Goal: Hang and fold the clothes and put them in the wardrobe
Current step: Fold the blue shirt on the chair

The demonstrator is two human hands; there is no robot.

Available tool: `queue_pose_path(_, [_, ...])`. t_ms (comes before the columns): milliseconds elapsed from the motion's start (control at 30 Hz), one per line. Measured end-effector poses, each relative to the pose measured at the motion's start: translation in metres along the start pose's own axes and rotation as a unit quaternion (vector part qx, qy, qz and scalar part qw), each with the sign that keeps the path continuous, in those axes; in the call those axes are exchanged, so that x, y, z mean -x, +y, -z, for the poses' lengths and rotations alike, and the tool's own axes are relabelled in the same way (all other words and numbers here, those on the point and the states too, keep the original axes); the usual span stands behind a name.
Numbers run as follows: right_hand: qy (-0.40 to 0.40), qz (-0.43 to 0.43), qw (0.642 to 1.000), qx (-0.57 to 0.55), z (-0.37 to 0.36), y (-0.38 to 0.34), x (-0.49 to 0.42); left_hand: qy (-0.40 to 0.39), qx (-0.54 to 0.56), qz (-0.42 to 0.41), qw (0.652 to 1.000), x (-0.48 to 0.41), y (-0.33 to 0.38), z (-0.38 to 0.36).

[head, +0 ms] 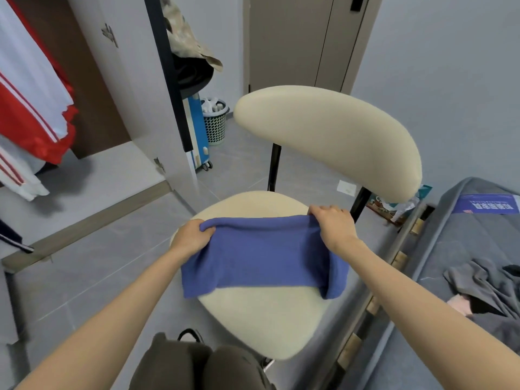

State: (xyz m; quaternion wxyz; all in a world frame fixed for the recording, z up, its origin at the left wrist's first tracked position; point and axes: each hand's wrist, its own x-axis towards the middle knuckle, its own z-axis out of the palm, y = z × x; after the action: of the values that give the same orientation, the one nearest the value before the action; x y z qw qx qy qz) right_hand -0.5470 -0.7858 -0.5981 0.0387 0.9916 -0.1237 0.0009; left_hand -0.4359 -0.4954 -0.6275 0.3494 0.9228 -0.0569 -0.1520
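Grey floor [84,291] lies open left of the chair [253,322]. A bed [464,243] crowds its right edge, and the wardrobe [92,175] stands open at far left. One blue cloth [261,254] drapes across the seat, overhanging both sides. The left hand [191,237] and right hand [332,223], set apart, each pinch a far corner.

The left forearm [126,299] and right forearm [408,291] were bare and extended forward from the lower corners of the view, converging slightly. The left hand [194,235] was curled, pinching the left end of the upper edge of a blue cloth [261,254]. The right hand [333,223] was turned back-up, fingers curled over the right end of the same edge. The hands were roughly level and well apart, with the edge stretched between them.
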Motion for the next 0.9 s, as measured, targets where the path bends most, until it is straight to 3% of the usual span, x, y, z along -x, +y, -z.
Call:
queue_pose_path(133, [0.055,-0.017,0.997,-0.046,-0.024,-0.004,-0.03,0.057,-0.078,0.008,0.995,-0.023,0.0,-0.019])
queue_pose_path(233, [0.052,-0.057,0.989,-0.123,-0.052,-0.012,-0.026,0.076,-0.196,-0.086,0.974,-0.018,0.001,-0.045])
queue_pose_path(333, [-0.031,-0.143,0.976,-0.158,-0.08,-0.02,-0.005,-0.033,-0.231,-0.153,0.96,-0.004,0.01,-0.083])
queue_pose_path(467, [-0.095,-0.241,0.949,-0.181,-0.106,-0.018,0.034,-0.207,-0.275,-0.138,0.929,0.017,0.017,-0.135])
queue_pose_path(600, [-0.071,-0.26,0.954,-0.132,-0.118,0.0,0.06,-0.196,-0.354,-0.153,0.902,0.023,0.011,-0.149])
queue_pose_path(733, [-0.036,-0.283,0.925,-0.25,-0.112,0.029,0.062,-0.176,-0.419,-0.183,0.872,0.021,0.004,-0.134])
queue_pose_path(800, [-0.012,-0.288,0.878,-0.383,-0.101,0.042,0.055,-0.175,-0.423,-0.17,0.873,0.021,0.0,-0.121])
queue_pose_path(900, [-0.029,-0.3,0.709,-0.637,-0.083,0.049,0.045,-0.171,-0.415,-0.142,0.882,0.022,-0.006,-0.104])
